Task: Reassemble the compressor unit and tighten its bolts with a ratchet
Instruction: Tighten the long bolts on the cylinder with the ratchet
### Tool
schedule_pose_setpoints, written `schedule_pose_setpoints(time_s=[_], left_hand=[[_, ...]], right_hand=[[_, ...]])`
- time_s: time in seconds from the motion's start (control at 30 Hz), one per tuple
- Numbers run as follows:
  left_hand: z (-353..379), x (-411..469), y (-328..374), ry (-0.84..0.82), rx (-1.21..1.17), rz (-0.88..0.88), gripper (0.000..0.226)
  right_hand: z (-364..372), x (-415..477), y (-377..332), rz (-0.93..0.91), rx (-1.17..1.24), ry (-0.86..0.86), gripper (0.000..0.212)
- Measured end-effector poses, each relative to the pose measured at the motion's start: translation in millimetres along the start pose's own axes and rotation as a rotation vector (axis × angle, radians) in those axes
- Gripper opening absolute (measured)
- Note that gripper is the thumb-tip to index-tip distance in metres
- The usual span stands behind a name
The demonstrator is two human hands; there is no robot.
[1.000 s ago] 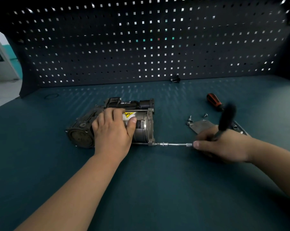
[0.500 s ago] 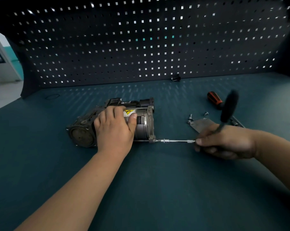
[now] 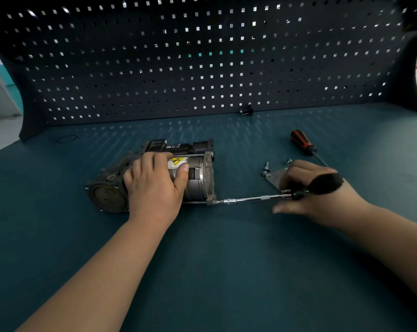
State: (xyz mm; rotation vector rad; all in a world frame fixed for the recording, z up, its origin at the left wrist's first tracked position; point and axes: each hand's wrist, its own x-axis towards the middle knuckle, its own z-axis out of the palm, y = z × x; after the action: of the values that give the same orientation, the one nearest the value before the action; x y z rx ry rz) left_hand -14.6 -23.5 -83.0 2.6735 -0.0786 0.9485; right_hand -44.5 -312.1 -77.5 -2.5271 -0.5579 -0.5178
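Head-height view looking down at a dark teal work surface [image 3: 226,259] backed by a black pegboard [image 3: 202,68] on its far side. A compressor unit [image 3: 200,180] lies on its side left of centre, with its dark round end cap to the left and its silver motor body to the right; a yellow warning label [image 3: 177,161] shows on top. The person's left hand [image 3: 154,185] lies over the middle of the unit, its grip clamped on the housing with fingers curved over the far side and the thumb against the silver body. A thin metal extension shaft [image 3: 250,199] runs level from the near right corner of the unit's flange out to the right, where it joins a ratchet [image 3: 322,184] with a black handle. The right hand [image 3: 317,200] has its grip closed on the ratchet where shaft and handle meet (the handle lies across the back of the hand, pointing right), and the thumb stretches out to the left, low over the surface. Just beyond the right hand lies a flat metal plate [image 3: 274,177], partly hidden by the fingers, with a few small loose screws [image 3: 266,167] beside it. Farther away on the right rests a screwdriver [image 3: 300,141] with an orange and black handle. A small black object [image 3: 247,111], too small to identify, sits at the foot of the pegboard.
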Motion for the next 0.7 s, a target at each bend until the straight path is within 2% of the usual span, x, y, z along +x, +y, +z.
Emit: schedule_pose_setpoints(time_s=[0.1, 0.17, 0.2, 0.23, 0.27, 0.3, 0.37, 0.4, 0.47, 0.53, 0.6, 0.7], left_hand=[[-5.7, -2.0, 3.3, 0.063, -0.068, 0.005, 0.049], [-10.5, -9.4, 20.8, 0.188, -0.121, 0.230, 0.040], [-8.3, -16.1, 36.2, 0.200, -0.135, 0.408, 0.039], [-3.4, -24.0, 55.4, 0.125, -0.118, 0.577, 0.041], [2.7, -31.8, 76.1, -0.024, -0.065, 0.684, 0.043], [8.1, -37.5, 94.8, -0.191, -0.006, 0.705, 0.045], [22.5, -35.7, 116.0, -0.465, 0.039, 0.544, 0.043], [27.5, -31.3, 119.1, -0.548, 0.031, 0.455, 0.040], [37.5, -24.9, 116.3, -0.555, 0.035, 0.424, 0.038], [40.4, -24.4, 113.5, -0.510, 0.027, 0.455, 0.035], [40.3, -28.3, 114.5, -0.502, -0.002, 0.474, 0.035], [41.5, -32.1, 117.3, -0.476, 0.017, 0.458, 0.042]], right_hand=[[0.8, -5.2, -3.9, 0.179, 0.150, 0.113, 0.032], [3.5, -8.1, -4.9, 0.216, 0.174, 0.163, 0.012], [4.3, -9.3, -7.8, 0.206, 0.140, 0.171, 0.012], [5.5, -10.0, -10.5, 0.206, 0.099, 0.171, 0.015], [6.6, -9.8, -12.1, 0.220, 0.077, 0.170, 0.018], [7.1, -9.0, -13.5, 0.246, 0.073, 0.162, 0.018], [6.1, -8.7, -12.6, 0.288, 0.118, 0.105, 0.016], [4.7, -11.3, -11.2, 0.311, 0.214, 0.085, 0.015], [0.0, -20.4, -14.6, 0.302, 0.510, 0.142, 0.017], [-4.8, -24.4, -25.8, 0.206, 0.683, 0.252, 0.018], [-4.6, -18.1, -35.4, 0.206, 0.683, 0.311, 0.031], [-7.2, 9.2, -41.1, 0.431, 0.702, 0.399, 0.042]])
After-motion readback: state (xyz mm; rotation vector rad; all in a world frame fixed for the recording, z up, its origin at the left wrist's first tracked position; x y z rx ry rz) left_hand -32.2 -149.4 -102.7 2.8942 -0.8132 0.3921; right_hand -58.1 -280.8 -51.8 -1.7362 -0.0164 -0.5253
